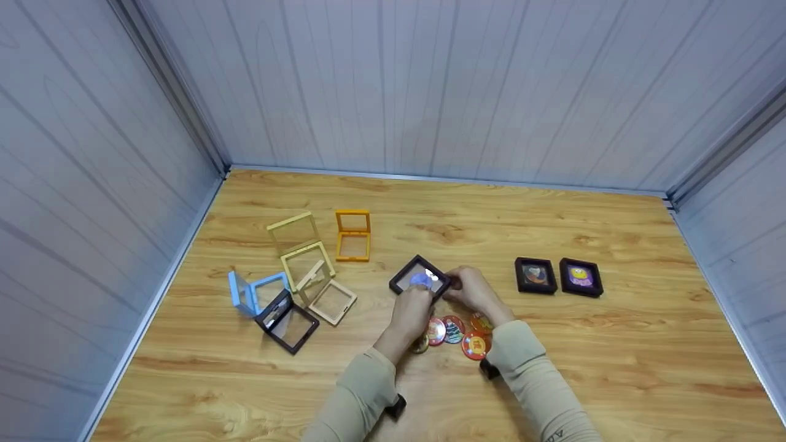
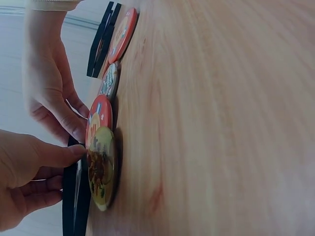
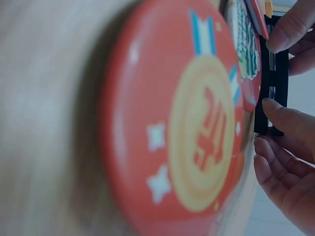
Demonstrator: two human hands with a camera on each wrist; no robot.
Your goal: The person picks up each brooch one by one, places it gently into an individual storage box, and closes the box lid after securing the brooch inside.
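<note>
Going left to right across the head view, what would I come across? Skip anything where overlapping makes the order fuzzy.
Open light-blue frame, open orange frame, held black frame, right hand, black frame with the dark round picture, black frame with the purple-and-yellow picture.

Black frame (image 1: 411, 274); red badge (image 3: 162, 108), yellow disc (image 3: 203, 132), white stars (image 3: 158, 184); orange frame (image 1: 353, 233); blue frame (image 1: 244, 294); pale-yellow frame (image 1: 301, 248); wood-grained tabletop (image 1: 645, 356).

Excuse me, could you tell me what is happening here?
A person's left hand and right hand hold a black frame, in which a bluish badge seems to sit. Loose round badges lie on its near side. To the right lie two black frames with badges inside; to the left are five open frames.
</note>
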